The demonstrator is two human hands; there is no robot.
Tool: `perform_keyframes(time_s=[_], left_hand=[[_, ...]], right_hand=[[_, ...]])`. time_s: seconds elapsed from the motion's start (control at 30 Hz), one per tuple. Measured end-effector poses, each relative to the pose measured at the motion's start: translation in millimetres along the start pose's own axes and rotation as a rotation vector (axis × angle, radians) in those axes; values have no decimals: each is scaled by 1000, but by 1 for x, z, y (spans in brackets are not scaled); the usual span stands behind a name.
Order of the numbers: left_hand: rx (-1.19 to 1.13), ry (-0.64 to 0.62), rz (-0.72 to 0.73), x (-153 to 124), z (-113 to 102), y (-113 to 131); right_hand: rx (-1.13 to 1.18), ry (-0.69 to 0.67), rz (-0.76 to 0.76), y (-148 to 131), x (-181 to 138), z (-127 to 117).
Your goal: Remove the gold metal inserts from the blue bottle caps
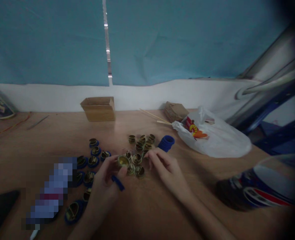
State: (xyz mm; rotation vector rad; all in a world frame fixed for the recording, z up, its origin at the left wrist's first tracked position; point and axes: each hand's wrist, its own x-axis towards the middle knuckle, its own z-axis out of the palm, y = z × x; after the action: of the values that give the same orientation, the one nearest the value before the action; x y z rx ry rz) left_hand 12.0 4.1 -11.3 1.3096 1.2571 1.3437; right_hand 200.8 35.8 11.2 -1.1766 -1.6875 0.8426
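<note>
My left hand is closed on a round brass cup, held between thumb and fingers with its hollow side towards me. A blue ring also sits in that hand, below the thumb. Just right of it, my right hand has its fingertips pinched together at the edge of a cluster of loose brass cups; what they hold, if anything, is hidden. Behind the right hand lies a stack of blue rings. Several brass cups fitted with blue rings stand left of my left hand.
A small cardboard box is against the wall, with a brown block-like package further right. A white plastic bag and a large Pepsi bottle occupy the right side. A pixelated object lies front left.
</note>
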Motion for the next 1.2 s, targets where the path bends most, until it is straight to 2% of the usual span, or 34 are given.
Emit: perform_keyframes(time_s=[0.13,0.27,0.37,0.57,0.67,0.77,0.93,1.07,1.2], left_hand=[[-14,120,-53,5,1,-1],[-73,207,-92,6,3,-3],[-29,201,-95,8,2,-5],[278,176,51,8,-2,-6],[471,190,169,6,-3,-7],[605,152,262,4,-4,-10],[678,67,393,0,-4,-16],[684,-55,463,-4,-1,-18],[659,-178,416,-7,1,-15]], right_hand=[[-250,-37,-92,7,18,-2],[-710,-219,-279,11,45,4],[-820,-330,-346,11,63,15],[-815,-400,-371,13,78,33],[-761,-376,-338,11,73,30],[-675,-370,-293,3,59,22],[-314,-465,-213,-17,23,13],[-378,-420,-276,-21,0,16],[-428,-383,-324,-18,-12,11]])
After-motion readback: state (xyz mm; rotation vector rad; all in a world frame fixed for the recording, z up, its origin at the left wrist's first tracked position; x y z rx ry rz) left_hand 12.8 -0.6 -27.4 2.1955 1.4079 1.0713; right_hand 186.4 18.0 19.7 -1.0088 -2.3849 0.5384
